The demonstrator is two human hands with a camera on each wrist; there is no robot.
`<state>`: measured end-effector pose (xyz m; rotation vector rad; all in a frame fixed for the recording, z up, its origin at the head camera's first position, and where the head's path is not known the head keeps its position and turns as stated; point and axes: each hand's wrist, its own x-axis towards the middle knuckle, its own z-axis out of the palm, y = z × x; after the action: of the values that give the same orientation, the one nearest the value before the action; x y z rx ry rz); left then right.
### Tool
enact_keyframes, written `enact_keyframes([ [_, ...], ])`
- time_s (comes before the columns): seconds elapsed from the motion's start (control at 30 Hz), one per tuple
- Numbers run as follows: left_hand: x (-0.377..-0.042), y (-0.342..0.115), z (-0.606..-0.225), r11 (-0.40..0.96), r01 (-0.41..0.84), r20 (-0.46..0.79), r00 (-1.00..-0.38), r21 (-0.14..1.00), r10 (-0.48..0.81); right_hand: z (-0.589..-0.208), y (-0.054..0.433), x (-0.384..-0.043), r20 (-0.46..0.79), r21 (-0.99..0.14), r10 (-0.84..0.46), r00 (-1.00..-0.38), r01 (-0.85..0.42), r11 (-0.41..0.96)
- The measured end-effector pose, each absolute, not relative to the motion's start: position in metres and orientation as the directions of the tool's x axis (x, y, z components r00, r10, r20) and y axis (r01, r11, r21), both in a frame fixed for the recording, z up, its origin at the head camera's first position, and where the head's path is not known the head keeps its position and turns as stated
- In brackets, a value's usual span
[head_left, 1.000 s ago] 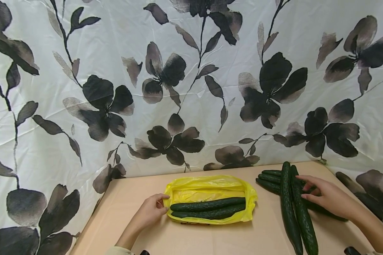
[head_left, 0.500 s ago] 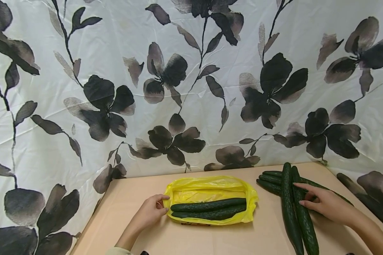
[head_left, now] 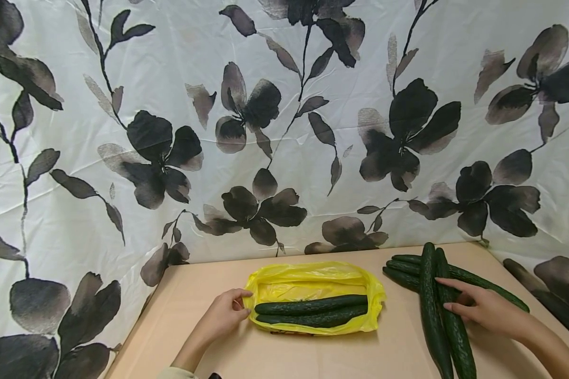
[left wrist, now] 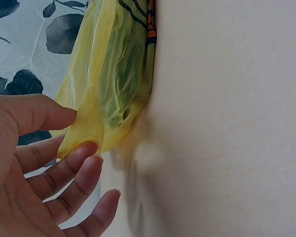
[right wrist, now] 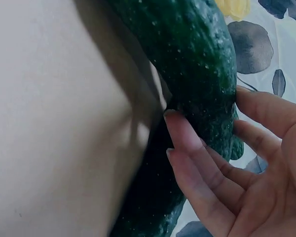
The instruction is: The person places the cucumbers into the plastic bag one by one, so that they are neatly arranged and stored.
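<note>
A yellow plastic bag [head_left: 308, 271] lies with its mouth spread, and two dark green cucumbers [head_left: 313, 305] rest side by side along its near side. My left hand [head_left: 225, 313] pinches the bag's left end between thumb and fingers; the left wrist view shows the thin plastic [left wrist: 81, 131] bunched there. At the right, two long cucumbers [head_left: 429, 310] lie across several others [head_left: 493, 287]. My right hand [head_left: 483, 308] holds the right-hand one of the upper pair [head_left: 455, 337], fingers and thumb on opposite sides of it in the right wrist view.
The pale tan table [head_left: 208, 347] carries everything. A white cloth with dark flowers [head_left: 332, 131] hangs behind it and along both sides. Bare tabletop separates the bag from the cucumber pile.
My right hand has shifted nearer along the upper right cucumber, baring more of the cucumber beneath. The left hand stays on the bag.
</note>
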<state>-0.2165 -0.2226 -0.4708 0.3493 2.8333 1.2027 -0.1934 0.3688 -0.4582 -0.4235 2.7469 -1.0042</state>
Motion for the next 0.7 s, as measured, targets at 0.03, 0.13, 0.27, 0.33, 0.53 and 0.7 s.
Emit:
enact_keyframes([
  [0.03, -0.2166, -0.2225, -0.4707, 0.675, 0.19, 0.049, -0.974, 0.713, 0.222, -0.4587, 0.3686, -0.1938, -0.08, -0.662, -0.332, -0.94, -0.198, 0.723],
  [0.13, -0.2168, -0.2221, -0.4701, 0.677, 0.189, 0.048, -0.974, 0.711, 0.221, -0.4599, 0.3679, -0.1949, -0.091, -0.696, -0.343, -0.935, -0.186, 0.693],
  [0.27, -0.2169, -0.2218, -0.4695, 0.678, 0.182, 0.043, -0.975, 0.712, 0.217, -0.4604, 0.3669, -0.1965, -0.097, -0.737, -0.358, -0.929, -0.174, 0.654],
  [0.33, -0.2171, -0.2217, -0.4696, 0.678, 0.182, 0.042, -0.975, 0.713, 0.217, -0.4611, 0.3669, -0.1972, -0.091, -0.74, -0.359, -0.929, -0.178, 0.649],
  [0.53, -0.218, -0.2211, -0.4698, 0.678, 0.186, 0.046, -0.975, 0.711, 0.218, -0.463, 0.3666, -0.198, -0.056, -0.725, -0.334, -0.941, -0.191, 0.662],
  [0.7, -0.2184, -0.2207, -0.4701, 0.676, 0.188, 0.052, -0.975, 0.712, 0.215, -0.4579, 0.3684, -0.1976, -0.055, -0.728, -0.295, -0.954, -0.163, 0.665],
])
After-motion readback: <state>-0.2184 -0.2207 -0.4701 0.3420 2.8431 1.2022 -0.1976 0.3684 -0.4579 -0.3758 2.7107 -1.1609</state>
